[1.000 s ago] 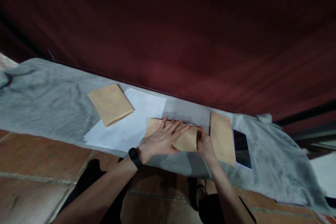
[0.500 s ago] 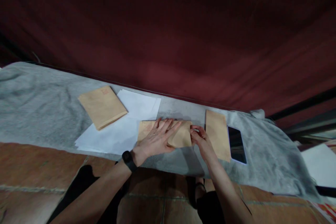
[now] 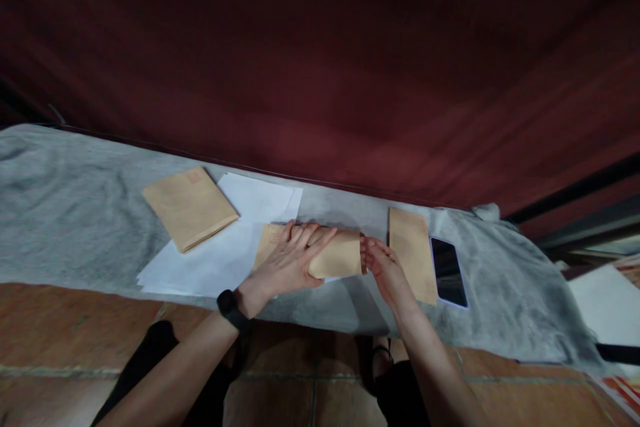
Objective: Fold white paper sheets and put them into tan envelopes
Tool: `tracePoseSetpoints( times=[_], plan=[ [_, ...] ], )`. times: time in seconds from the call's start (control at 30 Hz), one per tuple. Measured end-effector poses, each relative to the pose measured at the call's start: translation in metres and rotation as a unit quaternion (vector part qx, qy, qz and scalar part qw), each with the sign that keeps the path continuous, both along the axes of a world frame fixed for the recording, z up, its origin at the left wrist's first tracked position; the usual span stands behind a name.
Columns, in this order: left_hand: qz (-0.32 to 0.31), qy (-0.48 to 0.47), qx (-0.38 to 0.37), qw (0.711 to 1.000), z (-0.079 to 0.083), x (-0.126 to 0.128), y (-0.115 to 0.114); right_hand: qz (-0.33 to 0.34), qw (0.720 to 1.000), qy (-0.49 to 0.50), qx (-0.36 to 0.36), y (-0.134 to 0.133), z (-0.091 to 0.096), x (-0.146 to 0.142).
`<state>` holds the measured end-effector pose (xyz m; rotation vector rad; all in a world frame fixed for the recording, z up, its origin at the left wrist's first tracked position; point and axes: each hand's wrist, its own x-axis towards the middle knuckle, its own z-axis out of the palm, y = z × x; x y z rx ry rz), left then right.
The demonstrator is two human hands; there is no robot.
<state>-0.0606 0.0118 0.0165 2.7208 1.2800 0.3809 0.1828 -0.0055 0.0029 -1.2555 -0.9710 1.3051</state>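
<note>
A brown paper envelope (image 3: 336,257) lies lengthwise in front of me, bowed upward at its right part. Across its middle rests my left hand (image 3: 290,257), fingers on top and thumb at the near edge, gripping it. My right hand (image 3: 384,265) is at the envelope's right end, with bent fingers closed on that edge; some fingertips are partly hidden. White paper sheets (image 3: 215,265) lie under the envelope's left side. To the right of my right hand is another brown envelope (image 3: 413,257), lying flat.
A stack of brown envelopes (image 3: 190,208) lies on the sheets at the left. Beside the right envelope is a phone (image 3: 449,272) with a pale purple edge. Grey cloth (image 3: 510,293) covers the narrow surface, and a dark red curtain (image 3: 320,80) hangs behind it.
The envelope's right part has bowed upward, and my left hand has shifted slightly left. My right fingers have moved closer around the envelope's right edge.
</note>
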Motion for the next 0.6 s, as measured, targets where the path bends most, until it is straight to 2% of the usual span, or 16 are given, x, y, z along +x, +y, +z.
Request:
tracePoseSetpoints(
  times=[0.07,0.13,0.23,0.3,0.37,0.47,0.6],
  plan=[
    [0.019,0.003,0.005,1.0,0.0,-0.009,0.005,-0.033,0.998,-0.062,-0.001,0.006,-0.006,0.008],
    [0.035,0.007,-0.001,0.999,-0.001,-0.019,0.009,-0.05,0.979,-0.199,0.007,0.01,-0.015,0.013],
    [0.045,0.019,-0.012,0.999,-0.005,-0.03,0.012,-0.023,0.917,-0.396,0.049,0.006,-0.029,0.01],
    [0.049,0.03,-0.022,0.998,-0.007,-0.034,0.013,-0.022,0.877,-0.476,0.059,0.001,-0.036,0.003],
    [0.054,0.035,-0.036,0.997,-0.008,-0.037,0.013,-0.036,0.853,-0.517,0.058,-0.002,-0.04,-0.004],
    [0.062,0.036,-0.057,0.996,-0.009,-0.043,0.014,-0.062,0.85,-0.519,0.07,-0.001,-0.044,-0.009],
    [0.067,0.036,-0.079,0.994,-0.01,-0.052,0.017,-0.05,0.879,-0.471,0.06,0.003,-0.047,-0.007]
  ],
)
